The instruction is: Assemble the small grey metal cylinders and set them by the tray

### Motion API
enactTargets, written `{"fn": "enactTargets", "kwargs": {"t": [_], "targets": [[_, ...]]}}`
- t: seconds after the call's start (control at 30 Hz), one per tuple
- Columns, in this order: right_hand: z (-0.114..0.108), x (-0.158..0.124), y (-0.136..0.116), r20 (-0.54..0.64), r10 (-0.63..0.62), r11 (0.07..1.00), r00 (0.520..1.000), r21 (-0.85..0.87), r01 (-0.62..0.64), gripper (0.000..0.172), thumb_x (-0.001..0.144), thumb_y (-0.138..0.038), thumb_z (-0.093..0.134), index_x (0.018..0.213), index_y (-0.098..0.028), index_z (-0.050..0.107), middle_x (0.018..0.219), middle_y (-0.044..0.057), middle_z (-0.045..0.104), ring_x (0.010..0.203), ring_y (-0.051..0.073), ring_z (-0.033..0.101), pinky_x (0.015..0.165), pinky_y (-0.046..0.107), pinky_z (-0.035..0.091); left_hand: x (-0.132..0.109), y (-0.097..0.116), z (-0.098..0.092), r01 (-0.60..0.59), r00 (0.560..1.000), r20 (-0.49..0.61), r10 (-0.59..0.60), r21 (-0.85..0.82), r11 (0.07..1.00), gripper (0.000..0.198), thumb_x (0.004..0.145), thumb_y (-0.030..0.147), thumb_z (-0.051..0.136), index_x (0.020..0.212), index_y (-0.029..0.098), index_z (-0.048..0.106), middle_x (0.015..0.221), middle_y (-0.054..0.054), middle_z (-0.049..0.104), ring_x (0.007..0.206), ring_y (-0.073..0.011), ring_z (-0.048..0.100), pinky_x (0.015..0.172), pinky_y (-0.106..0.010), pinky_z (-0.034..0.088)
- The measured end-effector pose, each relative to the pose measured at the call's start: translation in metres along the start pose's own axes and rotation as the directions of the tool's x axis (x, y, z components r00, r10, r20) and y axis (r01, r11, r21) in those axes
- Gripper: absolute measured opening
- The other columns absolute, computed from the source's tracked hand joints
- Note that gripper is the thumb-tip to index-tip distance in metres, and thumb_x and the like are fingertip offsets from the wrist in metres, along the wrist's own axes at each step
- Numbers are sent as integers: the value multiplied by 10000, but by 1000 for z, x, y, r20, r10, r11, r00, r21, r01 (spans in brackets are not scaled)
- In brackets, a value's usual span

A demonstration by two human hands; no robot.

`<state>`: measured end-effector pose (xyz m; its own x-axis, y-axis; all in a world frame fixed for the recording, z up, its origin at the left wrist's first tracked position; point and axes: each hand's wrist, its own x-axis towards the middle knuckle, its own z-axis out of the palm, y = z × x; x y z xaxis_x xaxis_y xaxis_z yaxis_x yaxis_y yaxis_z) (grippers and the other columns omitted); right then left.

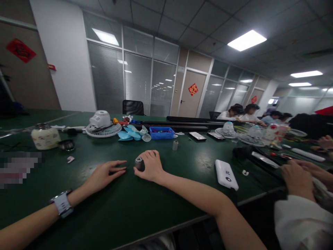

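Observation:
My right hand [151,166] is closed around a small dark grey metal cylinder [139,164], which stands upright on the green table. Its round top shows; the fingers cover part of its side, and I cannot make out its exact kind. My left hand [108,173], with a watch [61,203] on the wrist, rests to the left of it. Its fingers are stretched out and apart, pointing at the cylinder without touching it. A second small grey cylinder [175,145] stands upright farther back, right of my right hand.
Behind my hands are a white fan housing [100,119], light blue fan blades [131,133] and a blue basket [161,133]. At left stand a patterned jar [45,137] and a dark cup-shaped lid [67,145]. A white device [226,174] lies at right, near a co-worker's hands [298,177].

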<state>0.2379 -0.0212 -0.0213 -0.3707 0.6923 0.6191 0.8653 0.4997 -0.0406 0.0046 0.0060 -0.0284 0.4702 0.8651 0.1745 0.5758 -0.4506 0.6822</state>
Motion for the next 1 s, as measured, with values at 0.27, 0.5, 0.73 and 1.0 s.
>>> {"fn": "enactTargets", "kwargs": {"t": [0.27, 0.5, 0.73, 1.0], "targets": [[17, 19, 87, -111, 232, 910, 966, -327, -256, 496, 832, -586, 527, 1035, -147, 640, 1038, 141, 648, 1120, 291, 459, 1063, 483, 173, 0, -7, -2, -8, 1000, 5, 8, 57, 998, 632, 769, 551, 563, 1325, 255, 510, 1158, -33, 690, 1133, -263, 606, 1002, -399, 432], [22, 21, 133, -169, 341, 823, 925, -422, -381, 545, 862, -556, 513, 1190, -127, 595, 1306, 206, 513, 1285, 323, 352, 1068, 506, 167, -1, 1, -2, -13, 1000, 11, 12, 62, 998, 614, 775, 549, 554, 1308, 248, 512, 1138, -27, 702, 1140, -243, 603, 999, -378, 438], [6, 19, 65, -130, 202, 960, 971, -172, -222, 527, 904, -513, 473, 1359, -246, 461, 1434, 115, 414, 1345, 266, 292, 1087, 487, 182, 1, -3, -2, 51, 995, -86, -54, -30, 998, 625, 789, 592, 506, 1295, 225, 502, 1168, -73, 688, 1119, -262, 616, 957, -393, 469], [24, 20, -11, 194, -282, 922, 940, 325, 210, 308, 923, -396, 510, 1161, -254, 645, 1139, 21, 676, 1094, 152, 585, 913, 284, 409, 8, -16, -4, 215, 891, -378, -250, -135, 967, 420, 831, 543, 427, 1092, 226, 511, 1083, -110, 713, 1077, -283, 632, 934, -436, 467]]}}
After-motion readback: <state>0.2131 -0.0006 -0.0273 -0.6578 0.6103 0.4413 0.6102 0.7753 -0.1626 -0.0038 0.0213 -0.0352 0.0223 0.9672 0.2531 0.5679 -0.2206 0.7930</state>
